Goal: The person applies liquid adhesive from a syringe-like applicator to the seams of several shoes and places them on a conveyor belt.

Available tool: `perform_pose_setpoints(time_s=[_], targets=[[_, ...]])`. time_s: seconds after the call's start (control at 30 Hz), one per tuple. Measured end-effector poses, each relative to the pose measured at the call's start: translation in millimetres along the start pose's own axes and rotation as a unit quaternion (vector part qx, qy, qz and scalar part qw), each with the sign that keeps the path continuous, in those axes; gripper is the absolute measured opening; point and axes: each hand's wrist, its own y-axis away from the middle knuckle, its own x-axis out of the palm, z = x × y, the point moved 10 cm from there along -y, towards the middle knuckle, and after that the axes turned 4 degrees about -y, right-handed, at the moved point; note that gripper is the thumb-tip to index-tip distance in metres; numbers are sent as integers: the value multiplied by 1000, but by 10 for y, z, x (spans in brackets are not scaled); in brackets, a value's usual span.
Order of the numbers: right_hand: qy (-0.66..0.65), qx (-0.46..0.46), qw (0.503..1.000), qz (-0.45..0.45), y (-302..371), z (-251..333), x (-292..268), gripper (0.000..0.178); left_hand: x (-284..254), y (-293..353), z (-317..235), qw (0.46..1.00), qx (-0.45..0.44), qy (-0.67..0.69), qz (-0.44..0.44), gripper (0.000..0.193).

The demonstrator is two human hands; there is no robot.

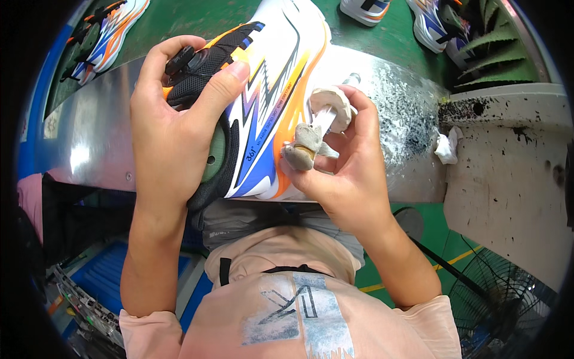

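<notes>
A white sneaker (pixel 269 72) with blue, purple and orange patterning is held over the metal bench, its toe pointing away from me. My left hand (pixel 173 119) is closed round the black lacing area and the collar. Its thumb presses on the upper near a black round dial. In my right hand (pixel 353 161), a syringe-like tool (pixel 323 118) caked in off-white residue is gripped between thumb and fingers. Its narrow tip points away from me, and its near end lies close beside the orange and white sole. The shoe's inside shows a green insole (pixel 216 152).
The metal bench top (pixel 400 107) carries white smears. Crumpled white material (pixel 447 145) clings to the stained light panel (pixel 508 173) at right. Beyond runs a green surface (pixel 197 27) with other sneakers (pixel 107 39). A black fan (pixel 490 293) stands at lower right.
</notes>
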Motion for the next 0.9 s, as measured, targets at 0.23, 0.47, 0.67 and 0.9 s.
perform_pose_setpoints(time_s=[0.23, 0.47, 0.67, 0.9], targets=[[-6, -39, 999, -7, 44, 23, -18, 81, 1, 9, 8, 1000, -2, 6, 6, 39], [39, -61, 997, 3, 25, 77, -27, 78, -11, -27, 79, 1000, -25, 14, 8, 39], [-45, -76, 996, -30, 112, 113, -200, 79, -54, -139, 223, 990, -110, 87, 20, 39], [102, -130, 983, -81, 381, 217, -835, 91, -160, -301, 202, 979, -110, 169, -8, 34]])
